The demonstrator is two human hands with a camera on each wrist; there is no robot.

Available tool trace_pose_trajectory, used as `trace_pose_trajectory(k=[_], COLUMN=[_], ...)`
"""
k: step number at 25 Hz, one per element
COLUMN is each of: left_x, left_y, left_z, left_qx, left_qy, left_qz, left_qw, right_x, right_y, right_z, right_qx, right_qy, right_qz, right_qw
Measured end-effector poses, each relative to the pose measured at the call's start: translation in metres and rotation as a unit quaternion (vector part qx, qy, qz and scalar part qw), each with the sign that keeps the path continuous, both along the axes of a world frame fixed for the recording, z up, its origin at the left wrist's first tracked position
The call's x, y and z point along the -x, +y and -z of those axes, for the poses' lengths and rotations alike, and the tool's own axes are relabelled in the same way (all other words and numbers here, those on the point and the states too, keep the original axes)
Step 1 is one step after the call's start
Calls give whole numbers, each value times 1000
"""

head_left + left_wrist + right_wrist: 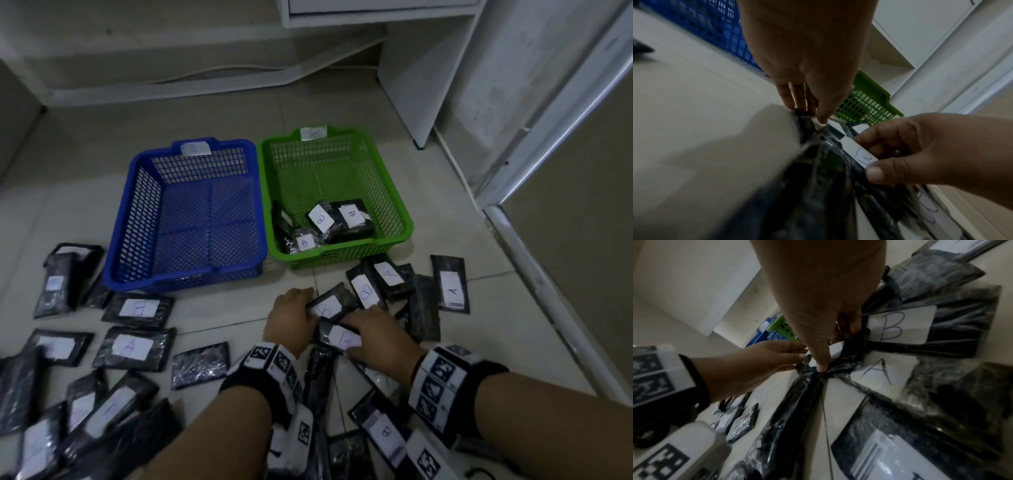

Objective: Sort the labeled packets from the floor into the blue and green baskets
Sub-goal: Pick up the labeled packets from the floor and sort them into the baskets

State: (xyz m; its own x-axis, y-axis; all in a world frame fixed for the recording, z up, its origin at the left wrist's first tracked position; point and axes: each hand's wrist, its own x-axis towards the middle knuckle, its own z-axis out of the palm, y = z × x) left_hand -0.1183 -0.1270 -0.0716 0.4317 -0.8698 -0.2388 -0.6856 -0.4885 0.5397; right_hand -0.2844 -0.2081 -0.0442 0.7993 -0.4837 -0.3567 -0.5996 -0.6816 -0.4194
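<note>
The blue basket [236, 143] stands empty on the floor, with the green basket [346, 133] to its right. Several black packets labelled B [322, 219] lie in the green one. Just in front of the green basket my left hand [306, 301] grips the edge of a black packet with a B label [330, 305]. My right hand [352, 329] pinches a second black packet [339, 337] just below it; I cannot read its label. In the left wrist view my left fingers [797, 100] clamp a packet's edge, and my right thumb [875, 173] presses on a white label.
Many black packets with A or B labels lie on the tiled floor, left [130, 346] and right [452, 284] of my hands and under my forearms. A white desk leg [411, 85] and a door frame [548, 171] stand behind and right of the baskets.
</note>
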Motion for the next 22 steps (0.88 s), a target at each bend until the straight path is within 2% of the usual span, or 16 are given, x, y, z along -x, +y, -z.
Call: trace_pose_trajectory(k=[3, 5, 7, 8, 10, 12, 14, 16, 19, 22], left_x=[2, -7, -23, -31, -44, -57, -68, -72, -71, -72], left_y=[-1, 3, 9, 13, 21, 27, 27, 19, -10, -50], left_z=[5, -5, -19, -27, -50, -72, -89, -102, -110, -104], left_qx=[-23, -32, -6, 14, 41, 44, 63, 114, 212, 268], left_qy=[4, 60, 148, 209, 340, 403, 427, 449, 454, 442], left_qz=[-39, -59, -86, -108, -148, -149, -139, -166, -237, -289], left_qw=[999, 996, 985, 972, 928, 902, 891, 871, 832, 806], right_x=[2, 0, -5, -9, -18, -30, -43, -54, -66, -78], right_y=[-7, -18, -33, -40, -49, -57, -70, -87, -112, -130], right_z=[1, -11, -29, -39, -61, -78, -85, -85, -81, -75], right_qx=[-9, -69, -118, -153, -250, -280, -270, -253, -218, -216], right_qy=[-20, -44, -82, -115, -208, -278, -326, -346, -294, -269], right_qz=[32, 58, 84, 115, 182, 233, 280, 343, 403, 430], right_qw=[999, 995, 986, 975, 928, 889, 862, 836, 839, 834])
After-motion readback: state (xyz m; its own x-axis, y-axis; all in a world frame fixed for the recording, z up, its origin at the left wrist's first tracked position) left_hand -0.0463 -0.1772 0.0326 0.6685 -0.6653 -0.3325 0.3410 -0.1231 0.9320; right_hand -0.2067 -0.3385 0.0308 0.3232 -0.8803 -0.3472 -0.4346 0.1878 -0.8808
